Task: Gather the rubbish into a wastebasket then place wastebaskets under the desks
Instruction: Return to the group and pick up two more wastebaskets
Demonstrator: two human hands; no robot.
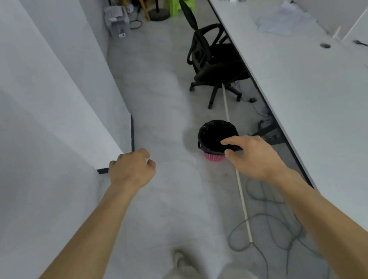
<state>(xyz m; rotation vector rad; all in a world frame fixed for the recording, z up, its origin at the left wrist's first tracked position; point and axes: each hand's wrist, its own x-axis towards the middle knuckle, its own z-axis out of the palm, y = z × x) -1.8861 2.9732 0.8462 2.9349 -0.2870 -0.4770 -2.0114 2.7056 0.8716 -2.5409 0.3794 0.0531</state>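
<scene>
Head view: both bare arms stretched forward. Left hand (pixel 132 169) loosely curled, holds nothing, hangs over floor (pixel 159 95) near wall corner. Right hand (pixel 250 157) relaxed, fingers spread, holds nothing; it overlaps near rim of wastebasket (pixel 213 135), contact cannot tell. Wastebasket pink, lined with black bag, stands upright on floor just beside table (pixel 302 88) edge, not under it. Black office chair (pixel 210 63) further ahead, seat partly under table. Grey cables (pixel 262 223) lie on floor at right.
</scene>
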